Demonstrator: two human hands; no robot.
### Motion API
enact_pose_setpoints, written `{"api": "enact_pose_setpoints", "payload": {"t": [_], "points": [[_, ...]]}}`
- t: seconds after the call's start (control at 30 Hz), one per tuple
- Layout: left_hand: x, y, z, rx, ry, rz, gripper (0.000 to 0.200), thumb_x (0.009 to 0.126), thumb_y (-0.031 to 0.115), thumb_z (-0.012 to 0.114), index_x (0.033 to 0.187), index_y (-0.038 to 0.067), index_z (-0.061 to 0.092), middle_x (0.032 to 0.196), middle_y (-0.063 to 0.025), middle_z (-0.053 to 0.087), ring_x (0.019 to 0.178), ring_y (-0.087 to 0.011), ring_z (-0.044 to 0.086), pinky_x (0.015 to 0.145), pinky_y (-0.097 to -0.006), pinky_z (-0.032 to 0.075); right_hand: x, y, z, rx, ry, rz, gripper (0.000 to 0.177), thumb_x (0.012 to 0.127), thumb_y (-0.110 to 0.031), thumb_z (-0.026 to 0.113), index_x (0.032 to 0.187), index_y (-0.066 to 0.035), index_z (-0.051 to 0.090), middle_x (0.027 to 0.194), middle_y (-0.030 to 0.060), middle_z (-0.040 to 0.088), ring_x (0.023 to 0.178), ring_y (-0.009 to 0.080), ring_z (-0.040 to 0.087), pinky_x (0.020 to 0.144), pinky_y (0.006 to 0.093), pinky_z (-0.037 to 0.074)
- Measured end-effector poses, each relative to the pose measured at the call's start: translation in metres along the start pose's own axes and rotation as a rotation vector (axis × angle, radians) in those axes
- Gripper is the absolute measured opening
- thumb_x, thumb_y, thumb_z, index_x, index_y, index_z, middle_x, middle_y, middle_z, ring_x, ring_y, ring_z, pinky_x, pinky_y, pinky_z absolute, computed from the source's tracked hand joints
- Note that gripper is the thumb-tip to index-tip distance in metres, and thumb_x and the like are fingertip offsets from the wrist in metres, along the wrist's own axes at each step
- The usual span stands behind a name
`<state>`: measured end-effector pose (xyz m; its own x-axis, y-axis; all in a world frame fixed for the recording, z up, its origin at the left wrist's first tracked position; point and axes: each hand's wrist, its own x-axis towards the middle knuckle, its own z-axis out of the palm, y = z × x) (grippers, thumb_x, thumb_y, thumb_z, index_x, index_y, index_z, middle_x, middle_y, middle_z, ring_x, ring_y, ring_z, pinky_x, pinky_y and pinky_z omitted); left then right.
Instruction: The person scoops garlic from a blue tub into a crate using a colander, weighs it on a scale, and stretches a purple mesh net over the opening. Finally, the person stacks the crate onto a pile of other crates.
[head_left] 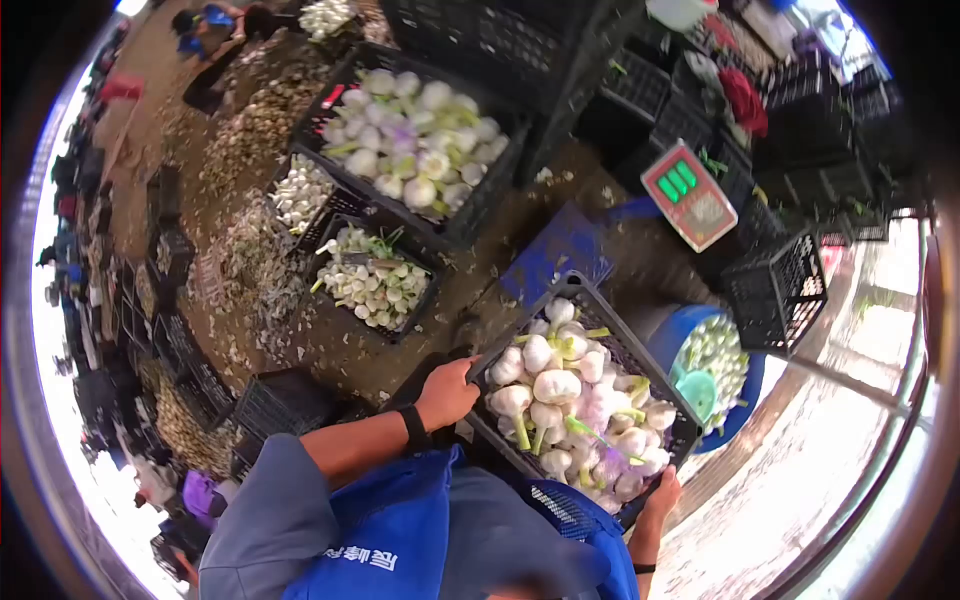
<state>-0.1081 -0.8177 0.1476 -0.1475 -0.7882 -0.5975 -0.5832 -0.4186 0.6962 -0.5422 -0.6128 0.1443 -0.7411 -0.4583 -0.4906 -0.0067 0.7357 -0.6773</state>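
A black plastic crate (pixel 632 350) full of garlic bulbs (pixel 557 387) is held in front of my body, tilted in the view. My left hand (pixel 447 394) grips its left end, the fingers hooked at the rim. At the lower right corner my right hand (pixel 659 497) holds the other end, fingers partly hidden by the crate. Just beyond the crate lies a blue platform (pixel 558 254), with a scale display (pixel 690 195) showing green digits to its right. Both wrists wear dark bands.
A large crate of garlic (pixel 470 225) stands ahead, with a smaller filled crate (pixel 413 325) nearer. At right are a blue tub (pixel 676 330) and an upright black crate (pixel 775 292). Loose garlic (pixel 250 255) covers floor at left. People crouch at upper left.
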Motion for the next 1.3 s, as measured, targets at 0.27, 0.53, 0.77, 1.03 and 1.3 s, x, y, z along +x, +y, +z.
{"api": "enact_pose_setpoints", "payload": {"t": [0.27, 0.53, 0.77, 1.03, 1.3], "points": [[-0.059, 0.069, -0.124, -0.012, 0.264, 0.336, 0.047, 0.075, 0.007, 0.059, 0.121, 0.001, 0.062, 0.103, -0.0253, 0.065, 0.096, -0.0422, 0.062, 0.083, -0.0451, 0.050, -0.051, -0.122, 0.014, 0.182, -0.028, -0.229, 0.043, 0.105, -0.038, 0.042, 0.088, -0.003, 0.060, 0.063, 0.0016, 0.054, 0.050, 0.0122, 0.049, 0.045, 0.0278, 0.040], [-0.034, 0.081, -0.313, -0.118, 0.415, 0.367, 0.042, 0.072, 0.006, 0.061, 0.113, -0.001, 0.065, 0.083, -0.0249, 0.064, 0.076, -0.0410, 0.063, 0.068, -0.0427, 0.049, -0.102, -0.292, 0.147, 0.247, -0.135, -0.381, 0.039, 0.104, -0.036, 0.046, 0.087, -0.004, 0.060, 0.064, 0.0007, 0.055, 0.052, 0.0107, 0.050, 0.048, 0.0272, 0.041], [0.042, 0.064, -0.490, -0.078, 0.503, 0.460, 0.030, 0.071, 0.007, 0.056, 0.097, -0.003, 0.066, 0.074, -0.0235, 0.064, 0.071, -0.0367, 0.065, 0.065, -0.0435, 0.051, -0.113, -0.384, 0.311, 0.347, -0.309, -0.513, 0.036, 0.103, -0.034, 0.050, 0.093, -0.002, 0.063, 0.070, -0.0012, 0.056, 0.058, 0.0101, 0.051, 0.052, 0.0263, 0.040], [0.164, 0.008, -0.591, -0.050, 0.468, 0.404, 0.033, 0.073, 0.009, 0.055, 0.101, -0.003, 0.068, 0.072, -0.0122, 0.067, 0.068, -0.0189, 0.062, 0.071, -0.0349, 0.050, -0.117, -0.429, 0.464, 0.104, -0.105, -0.626, 0.043, 0.101, -0.032, 0.049, 0.089, 0.006, 0.064, 0.072, 0.0055, 0.060, 0.064, 0.0170, 0.052, 0.061, 0.0345, 0.043], [0.205, -0.009, -0.596, -0.179, 0.372, 0.361, 0.051, 0.074, 0.009, 0.060, 0.120, -0.013, 0.060, 0.079, -0.0130, 0.069, 0.072, -0.0167, 0.064, 0.066, -0.0310, 0.051, -0.074, -0.427, 0.485, 0.059, -0.297, -0.479, 0.042, 0.102, -0.030, 0.045, 0.080, 0.003, 0.058, 0.069, 0.0081, 0.058, 0.056, 0.0183, 0.052, 0.052, 0.0361, 0.042]]}}
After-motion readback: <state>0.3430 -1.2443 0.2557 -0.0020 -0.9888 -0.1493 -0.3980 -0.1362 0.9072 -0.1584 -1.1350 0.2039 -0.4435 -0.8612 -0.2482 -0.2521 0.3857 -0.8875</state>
